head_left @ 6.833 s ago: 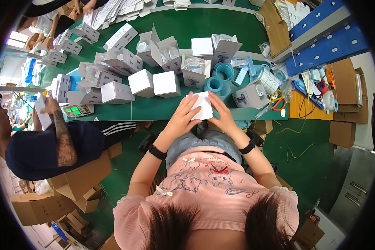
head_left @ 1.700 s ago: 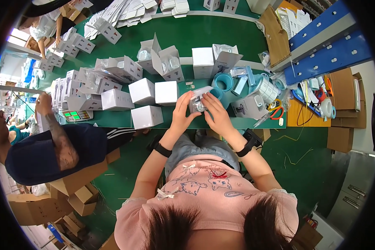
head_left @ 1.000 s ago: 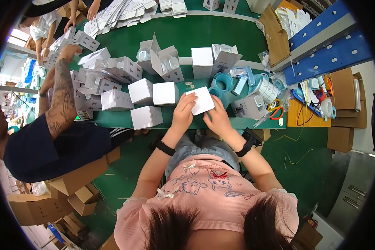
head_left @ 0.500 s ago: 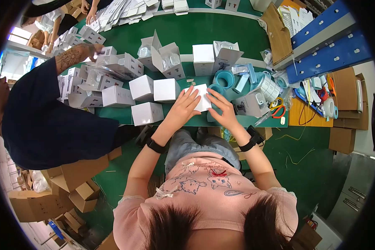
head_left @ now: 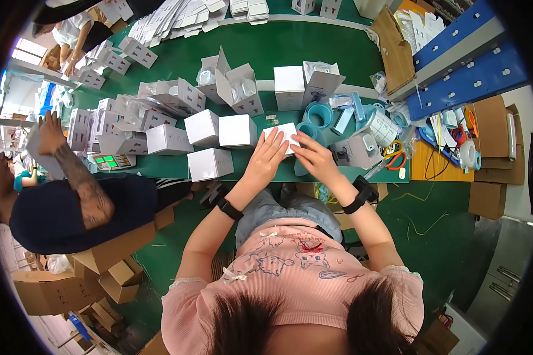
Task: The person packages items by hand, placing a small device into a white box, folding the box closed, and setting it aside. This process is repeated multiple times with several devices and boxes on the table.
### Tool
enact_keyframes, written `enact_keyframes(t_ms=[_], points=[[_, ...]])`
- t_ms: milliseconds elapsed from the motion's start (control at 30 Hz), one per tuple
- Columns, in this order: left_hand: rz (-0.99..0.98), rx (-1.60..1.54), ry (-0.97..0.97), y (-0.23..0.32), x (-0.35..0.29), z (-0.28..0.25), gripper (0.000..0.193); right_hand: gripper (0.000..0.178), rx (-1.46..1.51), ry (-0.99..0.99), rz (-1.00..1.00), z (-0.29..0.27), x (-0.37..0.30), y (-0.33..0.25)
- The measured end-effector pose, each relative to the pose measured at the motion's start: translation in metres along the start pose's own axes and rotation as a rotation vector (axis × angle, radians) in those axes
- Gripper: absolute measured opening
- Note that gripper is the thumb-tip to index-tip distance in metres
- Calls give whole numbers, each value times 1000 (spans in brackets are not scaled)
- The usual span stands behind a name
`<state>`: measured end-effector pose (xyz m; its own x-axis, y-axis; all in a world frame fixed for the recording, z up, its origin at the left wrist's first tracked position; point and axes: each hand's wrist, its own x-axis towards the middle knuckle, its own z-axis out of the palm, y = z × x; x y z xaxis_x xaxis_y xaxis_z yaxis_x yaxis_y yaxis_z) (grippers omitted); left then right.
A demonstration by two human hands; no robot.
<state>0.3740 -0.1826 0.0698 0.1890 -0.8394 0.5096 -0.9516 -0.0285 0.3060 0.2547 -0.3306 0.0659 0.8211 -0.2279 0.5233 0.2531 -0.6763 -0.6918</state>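
Observation:
A small white box (head_left: 286,129) stands at the near edge of the green table, in front of me, with its plain white top facing up. My left hand (head_left: 267,157) rests on its left side, fingers stretched across the top. From the other side my right hand (head_left: 317,157) presses its fingertips to the box's right edge. Between them the two hands hold the box; its lower part is hidden. Just behind my right hand are blue tape rolls (head_left: 318,115). Closed white boxes (head_left: 238,131) stand to the left of my left hand.
Open white boxes (head_left: 243,87) with clear-wrapped contents stand farther back. Orange-handled scissors (head_left: 396,158) and an open box (head_left: 356,150) lie at right, below a blue rack (head_left: 468,77). At left a co-worker in dark clothes (head_left: 83,207) sits by a scale with a green display (head_left: 114,161).
My fingers have drawn together over the box top, the right hand shifting slightly left. The co-worker's arm has pulled back from the boxes and is now raised at far left.

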Motion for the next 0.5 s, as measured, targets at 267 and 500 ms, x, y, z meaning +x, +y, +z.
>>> enact_keyframes(t_ms=[267,500], points=[[-46,-87,38,0,-16,13,50,26,-183,-64,-107,-1,1,-4],[10,-174,236,-4,-27,22,31,29,-213,25,-88,15,-14,-5]])
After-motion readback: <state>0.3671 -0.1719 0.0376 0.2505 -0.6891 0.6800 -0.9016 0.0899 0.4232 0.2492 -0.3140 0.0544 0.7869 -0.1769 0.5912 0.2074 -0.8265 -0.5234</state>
